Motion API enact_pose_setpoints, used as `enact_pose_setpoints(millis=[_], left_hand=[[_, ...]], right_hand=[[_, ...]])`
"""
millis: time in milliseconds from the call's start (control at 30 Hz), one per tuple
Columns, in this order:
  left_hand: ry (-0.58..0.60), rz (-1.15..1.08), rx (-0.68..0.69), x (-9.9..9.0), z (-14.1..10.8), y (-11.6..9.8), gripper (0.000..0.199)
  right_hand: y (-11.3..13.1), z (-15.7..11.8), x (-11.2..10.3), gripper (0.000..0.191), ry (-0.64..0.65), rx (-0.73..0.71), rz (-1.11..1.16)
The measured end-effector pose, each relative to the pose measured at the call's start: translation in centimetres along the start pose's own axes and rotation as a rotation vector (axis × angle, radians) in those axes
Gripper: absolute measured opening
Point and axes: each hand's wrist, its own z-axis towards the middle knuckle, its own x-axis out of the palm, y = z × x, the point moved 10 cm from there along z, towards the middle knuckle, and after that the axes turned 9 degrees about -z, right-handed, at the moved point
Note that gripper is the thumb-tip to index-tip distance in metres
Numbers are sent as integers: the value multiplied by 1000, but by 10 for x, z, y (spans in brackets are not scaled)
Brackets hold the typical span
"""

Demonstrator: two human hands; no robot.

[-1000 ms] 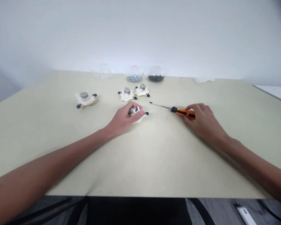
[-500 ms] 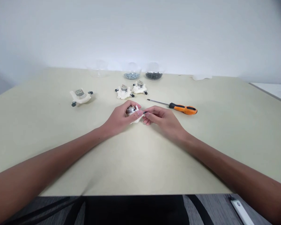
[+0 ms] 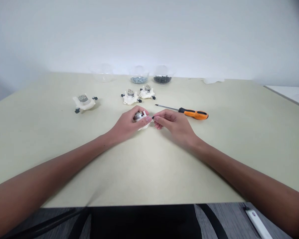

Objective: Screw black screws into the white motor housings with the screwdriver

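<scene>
My left hand (image 3: 126,125) grips a white plastic housing (image 3: 142,123) with a small metal motor (image 3: 138,116) set in it, and my fingers cover much of it. My right hand (image 3: 173,123) is close by on its right side. Its thumb and fingertips pinch a small black piece (image 3: 153,117) at the housing's edge. I cannot tell whether that piece is fixed to the housing. An orange and black screwdriver (image 3: 189,112) lies on the table just beyond my right hand, untouched, its shaft pointing left.
Several similar white housings with motors and black feet (image 3: 84,102) (image 3: 131,97) (image 3: 147,92) stand on the beige table (image 3: 149,172). Along the far edge are a transparent bowl (image 3: 102,73), a bowl of silver screws (image 3: 139,77) and a bowl of black pieces (image 3: 162,78).
My right hand has let go of the screwdriver and moved left to the housing, now pinching the black piece. The screwdriver lies on the table. The view has tilted slightly.
</scene>
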Motion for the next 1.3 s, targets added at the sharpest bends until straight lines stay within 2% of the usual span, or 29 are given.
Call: enact_pose_setpoints(millis=[133,267,333,400,467,500,567,633,700,900,1000,1067,1100,1200,1267,1300], left_hand=[[16,9,-7,1,0,0,36],[19,23,-7,1,0,0,38],[19,45,-6,1,-1,0,38],[2,93,9,-1,-2,-2,40],[-47,172,60,-4,-3,-7,41],[-74,212,90,-6,-3,-11,42],[-104,263,131,-8,-5,-15,42],[-97,275,129,-6,-4,-13,42],[-83,284,113,-5,-4,-10,43],[-45,311,105,-1,-3,-6,44],[-27,311,111,1,-3,-6,44],[-15,305,117,2,-3,-7,44],[-9,301,120,3,-3,-8,44],[1,300,127,4,-2,-8,45],[1,308,132,4,-2,-7,46],[-1,312,134,4,-1,-7,47]], right_hand=[[-6,3,4,21,41,102,103],[-4,3,7,22,81,86,50],[1,5,3,24,78,4,-81],[10,6,-11,25,15,-135,-298],[16,7,-33,29,-105,-243,-628],[14,7,-44,35,-157,-247,-817],[-4,12,-67,51,-156,-113,-1140],[-32,14,-84,52,7,81,-1264],[-48,12,-98,45,112,193,-1278],[-67,3,-121,37,239,276,-1202],[-72,-2,-132,33,231,303,-1191],[-54,0,-137,34,134,225,-1167],[-37,2,-140,34,50,163,-1137],[35,6,-148,28,-275,-81,-932],[84,8,-147,24,-429,-268,-711],[105,10,-145,22,-465,-352,-578]])
